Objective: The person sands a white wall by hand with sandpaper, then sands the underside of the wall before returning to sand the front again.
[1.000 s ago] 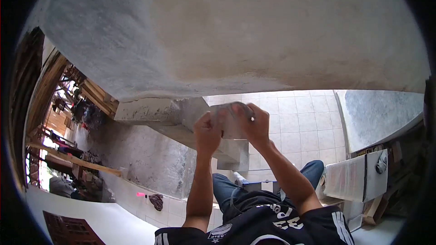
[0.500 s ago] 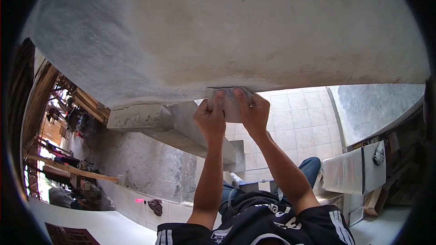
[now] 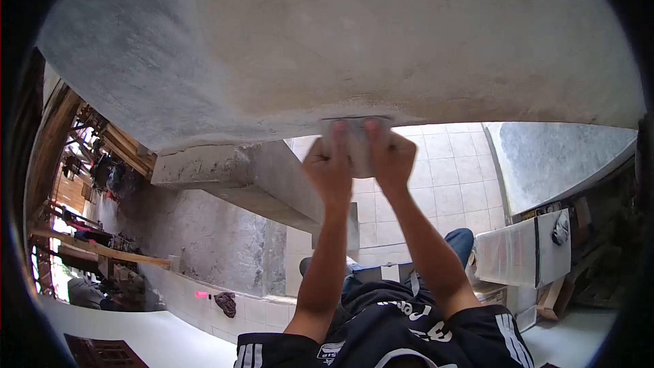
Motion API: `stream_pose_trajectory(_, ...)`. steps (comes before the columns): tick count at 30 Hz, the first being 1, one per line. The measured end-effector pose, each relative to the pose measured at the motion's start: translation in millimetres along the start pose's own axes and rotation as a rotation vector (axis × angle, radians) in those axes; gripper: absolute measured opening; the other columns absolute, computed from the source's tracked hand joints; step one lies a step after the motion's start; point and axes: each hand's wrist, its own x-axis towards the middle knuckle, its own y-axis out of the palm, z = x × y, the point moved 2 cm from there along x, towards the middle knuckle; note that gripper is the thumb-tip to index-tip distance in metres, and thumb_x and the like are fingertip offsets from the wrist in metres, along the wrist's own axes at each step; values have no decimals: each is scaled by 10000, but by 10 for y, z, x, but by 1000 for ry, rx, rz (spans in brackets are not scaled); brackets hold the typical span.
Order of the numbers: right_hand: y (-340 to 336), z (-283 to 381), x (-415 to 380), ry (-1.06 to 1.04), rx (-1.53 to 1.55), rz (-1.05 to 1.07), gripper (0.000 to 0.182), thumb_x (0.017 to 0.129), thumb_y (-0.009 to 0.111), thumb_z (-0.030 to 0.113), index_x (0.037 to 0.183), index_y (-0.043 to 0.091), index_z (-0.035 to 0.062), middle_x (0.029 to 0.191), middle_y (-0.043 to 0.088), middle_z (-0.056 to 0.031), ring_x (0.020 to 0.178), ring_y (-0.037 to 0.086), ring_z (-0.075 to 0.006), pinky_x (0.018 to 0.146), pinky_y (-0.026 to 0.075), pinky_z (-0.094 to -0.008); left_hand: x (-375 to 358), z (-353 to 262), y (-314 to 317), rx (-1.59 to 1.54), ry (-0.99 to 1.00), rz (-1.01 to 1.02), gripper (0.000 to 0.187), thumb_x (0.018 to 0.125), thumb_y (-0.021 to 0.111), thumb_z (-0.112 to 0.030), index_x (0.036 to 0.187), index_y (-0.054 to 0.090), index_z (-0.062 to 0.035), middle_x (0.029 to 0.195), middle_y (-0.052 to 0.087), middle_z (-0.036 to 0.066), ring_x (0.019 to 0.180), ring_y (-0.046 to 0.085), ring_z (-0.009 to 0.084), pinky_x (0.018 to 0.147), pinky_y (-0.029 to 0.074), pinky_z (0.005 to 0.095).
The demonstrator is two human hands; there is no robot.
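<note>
My left hand (image 3: 331, 162) and my right hand (image 3: 391, 158) are side by side against the lower edge of a grey plastered wall (image 3: 354, 41). Between them they grip a small pale-grey sheet (image 3: 360, 153) that looks like sandpaper, with both thumbs pressed on it and the fingers curled behind. The top of the sheet touches the plaster edge, where a thin dark line shows. Motion smears the thumbs a little. Darker, bluish plaster covers the wall's left part, and a browner patch runs along its edge to the right.
A concrete beam (image 3: 272, 184) slants below the wall on the left. White floor tiles (image 3: 443, 163) lie beneath my hands. To the right stands a translucent plastic box (image 3: 507, 251). A dark crumpled cloth (image 3: 225, 304) and a pink object (image 3: 203, 294) lie at lower left. Timber (image 3: 102, 251) crosses the left side.
Both hands have shifted to the right and slightly up along the wall edge, with the sheet still between them. The view has moved a little too.
</note>
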Motion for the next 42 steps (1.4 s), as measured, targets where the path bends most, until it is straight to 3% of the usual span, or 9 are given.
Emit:
stream_pose_trajectory(4,-55,52,-35,25,217,-109,523,897,674,397,599,624,-30,462,503,-24,506,431,-37,429,377,-278,-102,-62,76,102,96,12,367,890,713,-285,637,626,-35,570,515,-49,545,428,38,461,330,224)
stream_pose_trajectory(6,99,-172,-30,13,0,6,535,878,693,424,620,635,-40,475,514,-34,515,430,-48,442,381,-281,29,6,-68,186,117,-121,446,858,747,-269,532,546,-39,516,464,-54,517,393,32,445,306,234)
stream_pose_trajectory(10,83,-60,-9,-36,73,41,543,851,718,444,619,632,-40,487,531,-20,527,441,-52,449,385,-284,-3,-88,33,-36,103,-190,415,872,733,-277,570,561,-49,538,533,-42,529,428,21,440,330,229)
stream_pose_trajectory(14,-84,-200,10,13,173,-91,454,872,709,394,642,675,3,515,563,9,541,467,-27,437,381,-261,-157,63,167,85,62,24,378,891,705,-276,612,581,-54,554,528,-35,561,475,32,475,351,226)
stream_pose_trajectory(22,123,-93,9,-128,23,23,406,870,727,330,662,662,-13,536,577,24,542,449,-26,449,380,-252,-40,11,68,-126,-3,-203,347,913,681,-285,667,594,-56,600,533,-40,553,465,33,440,335,213)
stream_pose_trajectory(26,84,-92,-45,5,342,-166,398,890,698,359,698,689,10,562,598,24,566,472,-20,463,398,-247,-114,107,148,-26,93,-84,405,884,715,-254,589,546,-34,561,526,-33,556,456,34,470,351,229)
stream_pose_trajectory(32,126,-33,56,-48,-83,138,508,840,735,415,661,648,-52,522,579,-55,530,474,-49,453,406,-266,-16,5,119,-278,24,-259,346,926,664,-324,700,606,-69,594,529,-39,543,460,30,447,347,211)
stream_pose_trajectory(36,-69,-35,33,-1,358,-157,405,881,711,343,643,682,18,556,605,15,536,501,-21,447,414,-242,-170,82,281,-15,95,-51,352,912,682,-278,670,581,-44,596,514,-66,530,436,21,440,341,224)
stream_pose_trajectory(42,225,-3,-4,33,64,91,461,835,760,347,567,614,1,519,540,36,557,450,-28,461,383,-261,10,-74,145,-310,39,-291,346,934,652,-315,762,608,-18,661,585,-6,570,518,69,452,378,238)
